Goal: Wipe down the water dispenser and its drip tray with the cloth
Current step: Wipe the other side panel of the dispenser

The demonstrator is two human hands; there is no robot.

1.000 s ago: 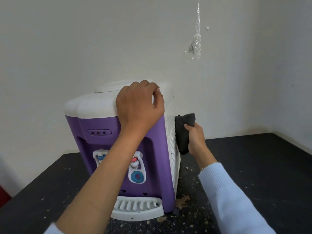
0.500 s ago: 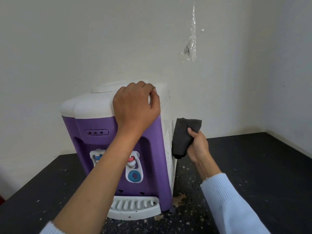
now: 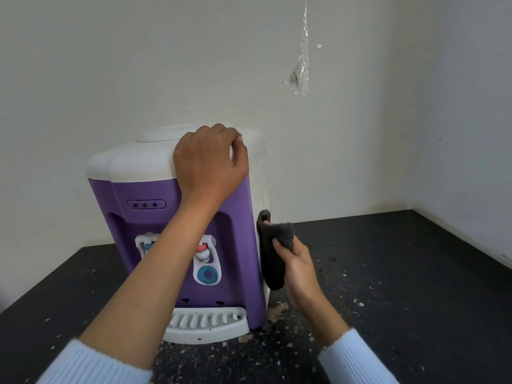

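Note:
A purple and white water dispenser [image 3: 235,245] stands on a black table against the wall. Its white drip tray [image 3: 206,325] juts out at the bottom front. My left hand [image 3: 210,159] grips the white top's front right corner, fingers curled over the edge. My right hand [image 3: 297,268] holds a dark grey cloth [image 3: 274,253] flat against the lower part of the dispenser's white right side. My left forearm hides part of the two taps.
The black table [image 3: 401,273] carries scattered crumbs and flakes, thickest around the dispenser's right foot [image 3: 277,311]. White walls meet in a corner at the right. A strip of torn clear tape [image 3: 300,70] hangs on the wall above.
My right hand has slid the cloth downward along the dispenser's right side, from mid height to near the base. My left hand has kept its grip on the top.

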